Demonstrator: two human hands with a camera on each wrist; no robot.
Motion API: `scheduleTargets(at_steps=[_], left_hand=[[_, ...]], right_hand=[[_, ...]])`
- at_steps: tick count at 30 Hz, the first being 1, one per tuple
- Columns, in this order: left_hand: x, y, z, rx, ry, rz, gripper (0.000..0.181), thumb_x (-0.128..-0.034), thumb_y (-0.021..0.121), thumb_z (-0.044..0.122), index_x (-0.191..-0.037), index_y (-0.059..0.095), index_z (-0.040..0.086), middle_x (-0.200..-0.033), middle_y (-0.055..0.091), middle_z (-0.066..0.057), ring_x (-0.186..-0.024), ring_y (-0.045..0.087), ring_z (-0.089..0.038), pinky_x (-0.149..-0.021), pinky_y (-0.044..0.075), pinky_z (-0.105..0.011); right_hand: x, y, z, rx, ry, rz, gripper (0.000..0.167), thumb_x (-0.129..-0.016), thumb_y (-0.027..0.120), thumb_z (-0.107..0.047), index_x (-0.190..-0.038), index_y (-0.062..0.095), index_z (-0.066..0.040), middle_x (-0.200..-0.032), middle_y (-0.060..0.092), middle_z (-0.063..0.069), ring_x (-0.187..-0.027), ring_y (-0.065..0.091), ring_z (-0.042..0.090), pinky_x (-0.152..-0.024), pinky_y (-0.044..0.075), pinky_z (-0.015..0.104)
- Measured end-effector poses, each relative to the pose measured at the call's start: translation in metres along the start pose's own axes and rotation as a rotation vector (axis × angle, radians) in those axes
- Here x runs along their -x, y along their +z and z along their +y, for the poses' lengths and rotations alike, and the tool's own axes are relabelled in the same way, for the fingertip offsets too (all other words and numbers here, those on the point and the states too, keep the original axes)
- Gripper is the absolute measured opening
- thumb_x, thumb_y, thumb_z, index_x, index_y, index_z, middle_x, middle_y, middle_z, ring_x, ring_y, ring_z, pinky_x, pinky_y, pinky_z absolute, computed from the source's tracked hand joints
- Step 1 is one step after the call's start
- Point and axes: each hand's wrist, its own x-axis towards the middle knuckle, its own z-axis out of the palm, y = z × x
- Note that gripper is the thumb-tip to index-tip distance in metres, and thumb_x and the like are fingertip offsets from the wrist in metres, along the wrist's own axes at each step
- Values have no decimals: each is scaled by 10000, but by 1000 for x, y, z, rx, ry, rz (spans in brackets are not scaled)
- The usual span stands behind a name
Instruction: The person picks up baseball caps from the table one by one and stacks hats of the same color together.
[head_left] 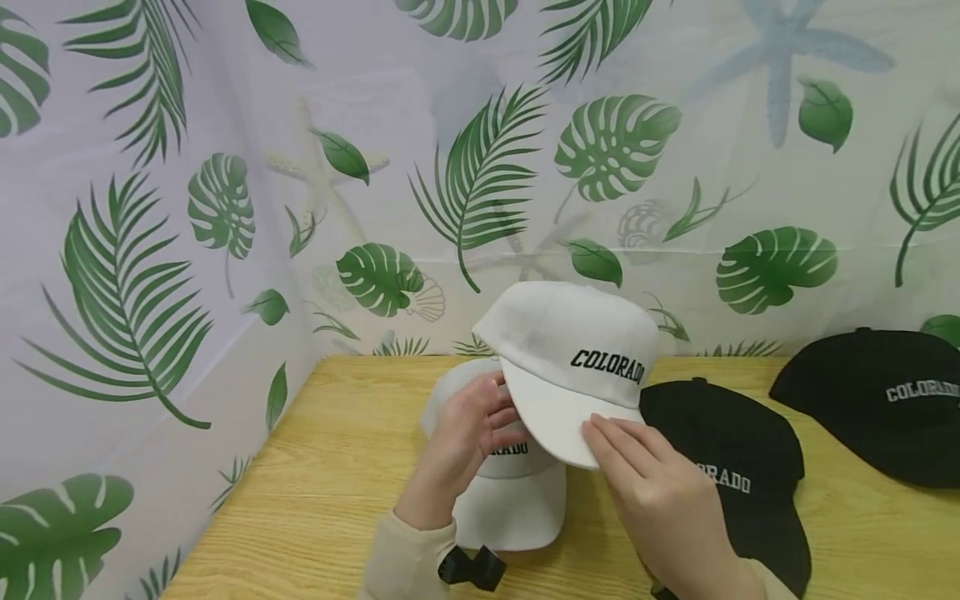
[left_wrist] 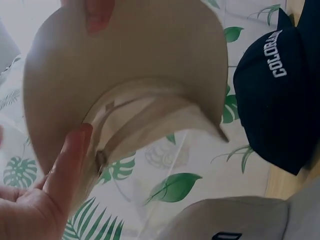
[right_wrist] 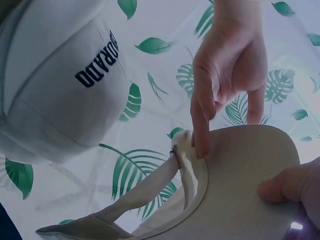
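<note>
My right hand (head_left: 663, 492) pinches the brim of a white cap (head_left: 551, 333) lettered COLORADO, thumb on the underside and fingers on top. The cap is held up in the air, tilted. Beside the brim's left edge is my left hand (head_left: 468, 442), its fingers loosely extended; one digit touches the underside near the sweatband in the left wrist view. That view also shows the cap's underside (left_wrist: 150, 55) and its back strap. On the table below sits a second white cap (head_left: 517, 508), partly hidden by my left hand and the raised cap.
A black cap (head_left: 750, 442) with white lettering lies right of my right hand, partly covered by it. Another black cap (head_left: 855, 375) rests farther right. The wooden table (head_left: 300, 492) meets a leaf-print backdrop (head_left: 360, 208) behind and at left.
</note>
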Motion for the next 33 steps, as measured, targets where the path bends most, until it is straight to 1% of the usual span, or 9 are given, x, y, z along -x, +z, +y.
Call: scheduleTargets(at_steps=[5, 8, 10, 14, 18, 21, 26, 29, 33], left_hand=[[1, 3, -3, 0, -39, 69, 346, -922, 390, 66, -1207, 339, -124, -874, 581, -24, -766, 589, -108, -651, 489, -250], [1, 1, -5, 17, -47, 118, 305, -912, 367, 10, -1183, 343, -128, -838, 592, -5, -727, 585, -95, -615, 484, -240], [1, -3, -6, 19, -48, 132, 294, -902, 357, -21, -1172, 335, -134, -826, 599, -3, -721, 585, -93, -605, 483, -241], [4, -17, -7, 12, -63, 123, 286, -898, 330, -54, -1174, 304, -124, -832, 606, -3, -718, 587, -93, -604, 484, -239], [11, -36, -6, 7, -77, 78, 305, -908, 309, -54, -1197, 253, -134, -864, 597, -10, -716, 590, -91, -614, 487, -235], [17, -51, -5, 0, -90, 46, 315, -913, 307, -52, -1208, 241, -141, -867, 600, -18, -712, 594, -94, -614, 491, -236], [31, -74, -5, -35, -125, 0, 321, -916, 321, -53, -1216, 250, -146, -911, 611, -35, -761, 603, -115, -654, 498, -254], [36, -86, -3, -89, -170, -11, 347, -914, 359, -44, -1219, 251, -168, -931, 612, -45, -779, 607, -129, -666, 499, -265], [36, -100, -3, -286, -254, -4, 406, -905, 437, 1, -1233, 280, -180, -969, 601, -110, -783, 608, -155, -657, 505, -290]], right_hand=[[2, 11, 1, -64, -42, -8, 506, -974, 199, -214, -1012, 659, -8, -989, 639, 113, -889, 571, 263, -687, 490, 388], [2, 14, 10, -169, -46, -63, 355, -945, 401, -270, -1037, 657, -42, -1058, 613, 90, -953, 543, 235, -757, 473, 328], [4, 16, 19, -301, -25, -139, 344, -845, 576, -326, -1054, 649, -62, -1137, 565, 89, -1019, 503, 226, -819, 438, 265], [6, 21, 36, -511, 178, -262, 472, -686, 747, -247, -1098, 610, -61, -1247, 451, 119, -1126, 416, 273, -889, 388, 325], [6, 27, 50, -644, 504, -337, 463, -812, 649, -177, -1207, 490, 5, -1282, 385, 175, -1162, 374, 348, -858, 383, 501], [7, 31, 56, -770, 679, -396, 510, -879, 560, -206, -1288, 364, 28, -1311, 345, 202, -1157, 386, 355, -865, 398, 446], [10, 42, 54, -973, 765, -434, 533, -890, 540, -170, -1324, 295, 17, -1276, 378, 244, -1037, 493, 315, -795, 456, 311], [12, 48, 50, -1024, 776, -469, 571, -869, 572, -179, -1332, 293, 6, -1252, 399, 252, -964, 527, 269, -743, 466, 268], [14, 55, 44, -1009, 783, -542, 636, -838, 614, -218, -1345, 292, -7, -1260, 403, 236, -962, 533, 238, -733, 471, 271]])
